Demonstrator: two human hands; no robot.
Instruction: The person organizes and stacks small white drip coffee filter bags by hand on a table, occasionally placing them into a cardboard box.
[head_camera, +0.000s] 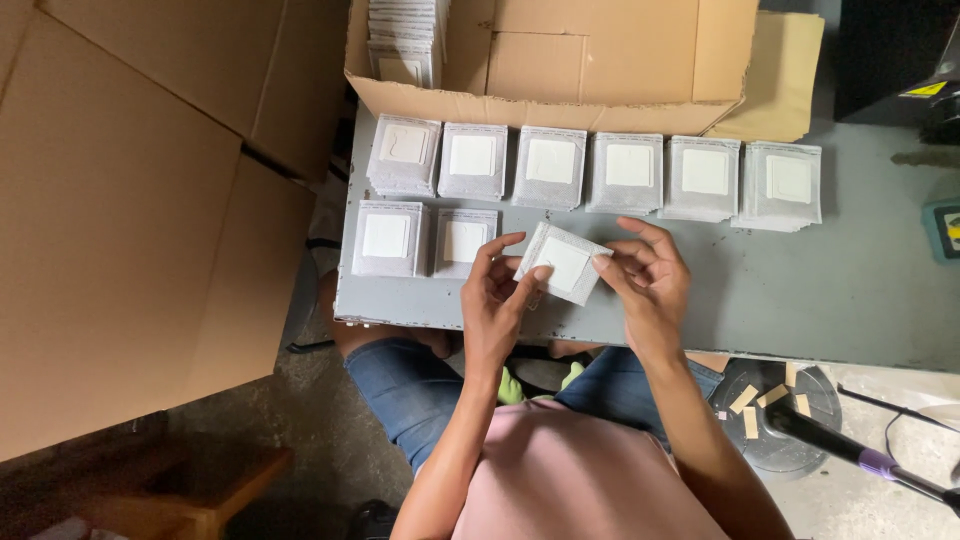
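Fingers of both hands, left (497, 295) and right (648, 275), grasp and partly hide a packet (563, 262) above the grey bench (800, 290), stacks (590, 172) and a carton (560, 60) beyond.

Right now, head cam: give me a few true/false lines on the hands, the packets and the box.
1. Both hands hold one white packet above the grey table. True; left hand, right hand.
2. The back row has six packet stacks. True.
3. The front row has five stacks. False: two stacks, at the table's left end.
4. The open cardboard box is empty. False: more packets stand in its left corner.
5. The right hand rests flat on the table. False: its fingers grip the packet's edge.
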